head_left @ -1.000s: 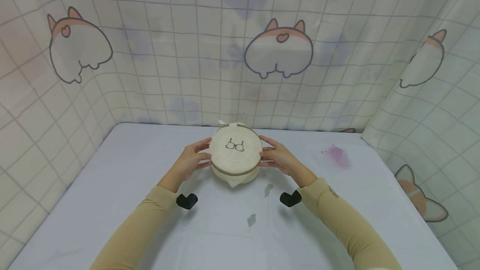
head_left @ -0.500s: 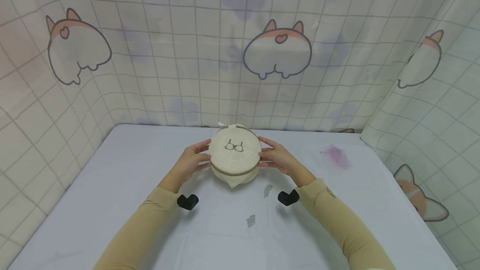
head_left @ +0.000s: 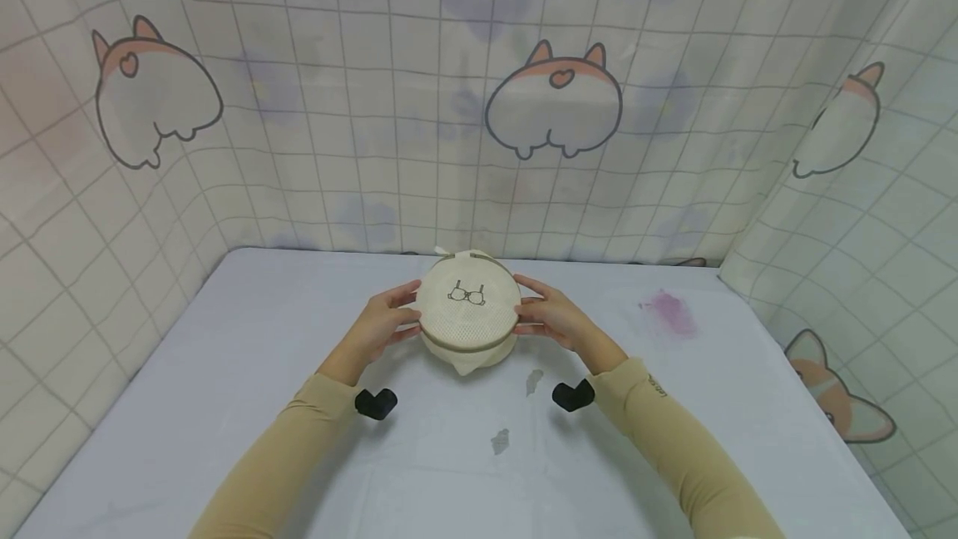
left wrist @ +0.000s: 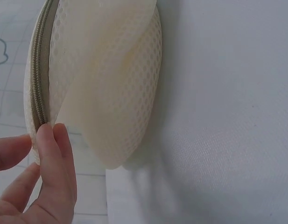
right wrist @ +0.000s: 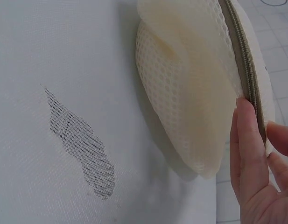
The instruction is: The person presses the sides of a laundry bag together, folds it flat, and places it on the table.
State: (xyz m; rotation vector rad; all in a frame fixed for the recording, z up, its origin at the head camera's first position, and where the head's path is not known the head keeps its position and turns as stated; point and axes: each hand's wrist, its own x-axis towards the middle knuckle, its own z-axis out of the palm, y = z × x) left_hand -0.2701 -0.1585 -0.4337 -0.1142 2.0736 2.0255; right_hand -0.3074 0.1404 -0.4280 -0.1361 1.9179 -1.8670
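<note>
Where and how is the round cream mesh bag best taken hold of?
The bag is probably best held by its rim along the curved brown zipper, from left and right together, where the left hand and right hand pinch it. The rim keeps a round outline, while the mesh body below sags in folds and may give.

You could pass a hand in from the near side over the white tabletop [head_left: 441,481], between your sleeves [head_left: 258,460], to the front of the mesh laundry bag [head_left: 467,318]. The black wrist mounts [head_left: 376,403] jut into that lane. Your left hand [head_left: 379,324] and right hand [head_left: 557,318] block the bag's sides; the gridded curtain [head_left: 337,131] bars the back.
</note>
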